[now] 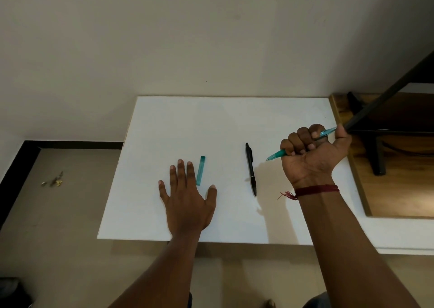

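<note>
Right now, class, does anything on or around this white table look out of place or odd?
The right hand clenches the teal pen in a fist, uncapped; a matching teal cap lies apart on the white table, beside the flat left hand. Small scraps litter the floor left of the table.

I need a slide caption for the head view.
Right hand grips a teal pen above the white table; left hand lies flat beside the teal cap.
</note>
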